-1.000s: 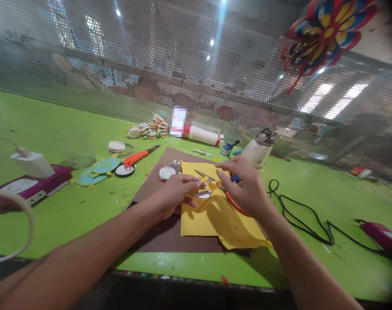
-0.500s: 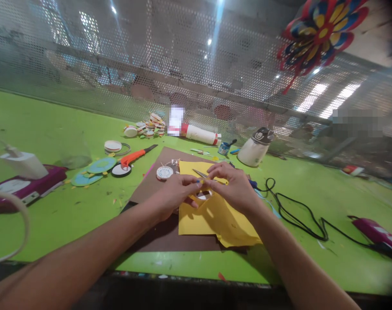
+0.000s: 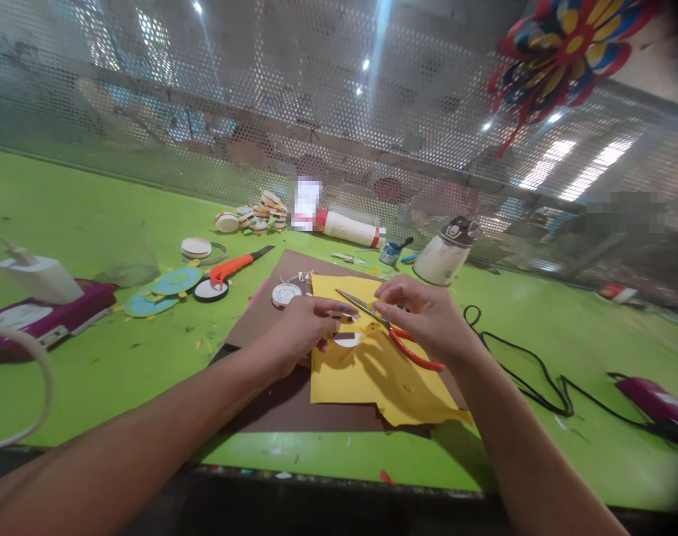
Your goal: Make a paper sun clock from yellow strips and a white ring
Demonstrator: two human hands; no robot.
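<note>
My right hand (image 3: pixel 428 320) grips red-handled scissors (image 3: pixel 397 336), whose blades point left over a yellow paper sheet (image 3: pixel 372 372). My left hand (image 3: pixel 299 331) pinches a small round white piece (image 3: pixel 347 339) at the sheet's upper part, just below the scissor tips. The yellow sheet lies on a brown board (image 3: pixel 272 402) on the green table (image 3: pixel 93 357). A small white disc (image 3: pixel 283 295) sits on the board by my left hand.
An orange utility knife (image 3: pixel 235 266), blue paper discs (image 3: pixel 160 292) and round pieces lie at left. A white and purple device (image 3: pixel 42 298) is far left. A white jug (image 3: pixel 442 257), a tube (image 3: pixel 350 228), a black cable (image 3: pixel 528 372) and perforated metal screen behind.
My right hand drew back to the right and the red scissor handles show again. The blades now point at the piece in my left hand. The left hand barely moved.
</note>
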